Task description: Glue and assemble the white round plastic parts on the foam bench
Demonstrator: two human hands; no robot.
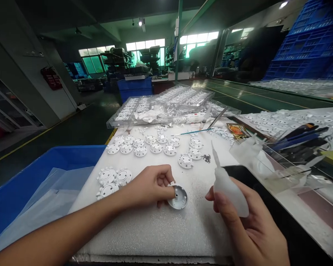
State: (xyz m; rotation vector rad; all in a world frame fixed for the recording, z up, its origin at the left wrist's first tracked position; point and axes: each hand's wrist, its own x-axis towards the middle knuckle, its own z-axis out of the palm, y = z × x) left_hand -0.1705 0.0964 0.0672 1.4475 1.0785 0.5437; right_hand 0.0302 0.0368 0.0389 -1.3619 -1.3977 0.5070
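My left hand [155, 184] pinches a small round white part [180, 199] by its edge, its hollow inner side with a central post facing me. My right hand [246, 218] is wrapped round a soft white squeeze bottle [229, 192], whose long thin nozzle points up, away from the part. Both hands are over a white foam board [155, 236]. Left of my left hand lies a cluster of round white parts [108, 175], outer faces up. Farther back sit several more round white discs [155, 147] in loose rows, beside a small pile of dark bits [207, 159].
Clear trays [180, 98] of small white parts are stacked at the back. A thin blue brush [188, 132] lies before them. A blue bin [72, 153] with plastic sheets stands left. To the right are a black tray [238, 171], tools [296, 136] and more white parts [294, 120].
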